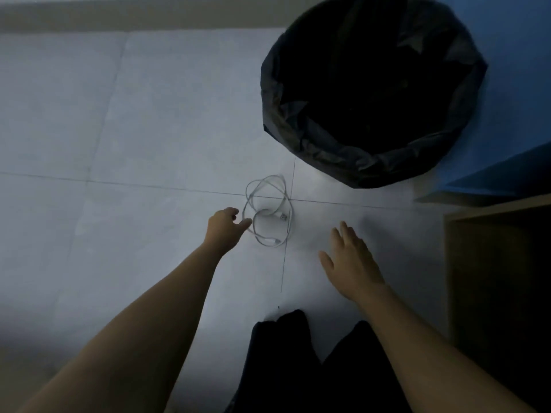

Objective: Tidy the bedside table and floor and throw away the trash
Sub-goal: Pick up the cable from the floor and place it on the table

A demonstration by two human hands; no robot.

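White USB cable (267, 214) coiled on the floor (149, 129), left hand (224, 229) at its edge with fingers apart, right hand (351, 263) loose and empty: next, gather the loops.

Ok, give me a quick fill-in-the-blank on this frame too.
1. The left hand reaches toward the coiled white ____ on the floor.
2. The right hand, fingers straight, holds ____.
3. The bin bag is ____.

Missing words: cable; nothing; black.
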